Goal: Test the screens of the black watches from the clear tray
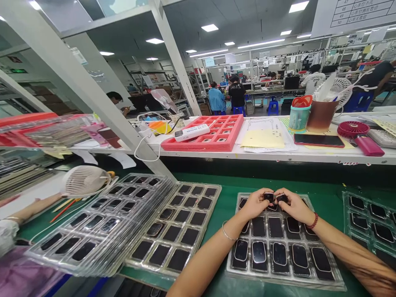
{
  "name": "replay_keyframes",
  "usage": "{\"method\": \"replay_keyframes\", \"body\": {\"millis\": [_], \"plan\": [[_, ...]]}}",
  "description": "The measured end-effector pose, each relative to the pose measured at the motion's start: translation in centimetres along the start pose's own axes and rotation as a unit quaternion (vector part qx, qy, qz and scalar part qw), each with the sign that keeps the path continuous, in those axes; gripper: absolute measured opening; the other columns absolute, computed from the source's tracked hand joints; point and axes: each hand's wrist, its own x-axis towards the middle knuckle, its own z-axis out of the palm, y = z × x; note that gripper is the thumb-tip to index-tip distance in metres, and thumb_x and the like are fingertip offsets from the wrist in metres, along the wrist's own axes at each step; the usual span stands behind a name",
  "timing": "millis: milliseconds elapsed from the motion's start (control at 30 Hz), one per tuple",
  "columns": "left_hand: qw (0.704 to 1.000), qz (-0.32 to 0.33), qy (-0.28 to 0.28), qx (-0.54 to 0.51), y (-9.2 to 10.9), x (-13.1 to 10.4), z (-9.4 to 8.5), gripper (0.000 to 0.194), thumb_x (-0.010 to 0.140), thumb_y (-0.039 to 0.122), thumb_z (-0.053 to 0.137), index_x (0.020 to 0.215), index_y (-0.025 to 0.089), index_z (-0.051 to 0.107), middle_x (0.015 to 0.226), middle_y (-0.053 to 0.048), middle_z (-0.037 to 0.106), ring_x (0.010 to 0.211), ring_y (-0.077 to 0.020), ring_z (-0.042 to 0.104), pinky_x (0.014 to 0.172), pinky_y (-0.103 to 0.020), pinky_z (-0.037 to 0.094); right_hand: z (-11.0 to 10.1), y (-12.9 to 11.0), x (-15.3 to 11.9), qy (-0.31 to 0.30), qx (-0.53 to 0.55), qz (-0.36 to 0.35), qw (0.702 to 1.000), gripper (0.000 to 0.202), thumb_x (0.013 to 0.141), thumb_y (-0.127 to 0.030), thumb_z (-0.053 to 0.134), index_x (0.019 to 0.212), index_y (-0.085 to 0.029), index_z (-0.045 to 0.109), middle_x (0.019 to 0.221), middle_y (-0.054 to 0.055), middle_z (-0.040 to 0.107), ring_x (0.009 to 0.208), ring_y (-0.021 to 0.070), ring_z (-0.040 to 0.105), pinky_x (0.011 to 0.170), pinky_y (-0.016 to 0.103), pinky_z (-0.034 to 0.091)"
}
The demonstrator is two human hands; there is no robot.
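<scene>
- Forearms, bare, are reaching in from the near edge over the clear tray (278,277); both are converging at its far side.
- Left hand (256,204) is gripping one watch module (268,197) between thumb and fingers; right hand (295,205) is pinching a darker module (281,198) just beside it.
- Held modules are sitting above the far row, each nearest its own hand; their long axes: cannot tell.
- Near-row modules are lying in wells, long axes running roughly away from the wearer.
- Left of these: a partly filled tray (218,193), then a tray stack (148,210) and white fan (82,181).
- Co-worker's arm (34,206) is resting beyond the stack, well apart.
- Shelf (216,155) is running across behind the green desk (328,198).
</scene>
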Motion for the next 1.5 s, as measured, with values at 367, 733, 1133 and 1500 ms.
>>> {"method": "replay_keyframes", "body": {"millis": [367, 733, 1133, 1500], "plan": [[1.000, 0.003, -0.001, 0.030, 0.15, -0.13, -0.22, 0.029, 0.076, 0.016, 0.061, 0.105, 0.015, 0.061, 0.086, -0.005, 0.065, 0.072, -0.0148, 0.062, 0.069, -0.026, 0.048, 0.03, 0.07, 0.02, 0.001, 0.001, -0.014, 1.000, 0.029, 0.081, -0.015, 0.050, 0.110, -0.018, 0.054, 0.093, 0.005, 0.065, 0.083, 0.0185, 0.062, 0.074, 0.031, 0.049], [1.000, 0.014, -0.001, 0.002, -0.05, 0.00, -0.07, 0.034, 0.069, 0.006, 0.059, 0.102, 0.014, 0.061, 0.089, -0.005, 0.067, 0.077, -0.0144, 0.063, 0.077, -0.027, 0.050, -0.01, 0.02, 0.02, -0.003, -0.004, -0.013, 1.000, 0.030, 0.081, -0.014, 0.050, 0.111, -0.019, 0.053, 0.094, 0.004, 0.064, 0.083, 0.0183, 0.061, 0.073, 0.030, 0.048], [1.000, 0.019, -0.012, 0.010, -0.19, 0.07, -0.19, 0.038, 0.068, 0.002, 0.053, 0.103, 0.014, 0.060, 0.089, -0.005, 0.067, 0.077, -0.0145, 0.064, 0.078, -0.027, 0.050, 0.03, 0.08, 0.03, 0.001, -0.019, -0.009, 1.000, 0.029, 0.082, -0.015, 0.051, 0.111, -0.018, 0.054, 0.095, 0.005, 0.064, 0.083, 0.0190, 0.060, 0.070, 0.030, 0.048], [1.000, 0.005, -0.009, 0.020, -0.27, 0.09, -0.24, 0.032, 0.072, 0.008, 0.055, 0.103, 0.014, 0.060, 0.085, -0.005, 0.066, 0.072, -0.0151, 0.064, 0.073, -0.028, 0.050, -0.02, 0.00, 0.00, -0.011, -0.012, -0.011, 1.000, 0.031, 0.082, -0.013, 0.048, 0.112, -0.019, 0.052, 0.094, 0.004, 0.064, 0.084, 0.0183, 0.060, 0.072, 0.030, 0.047]]}}
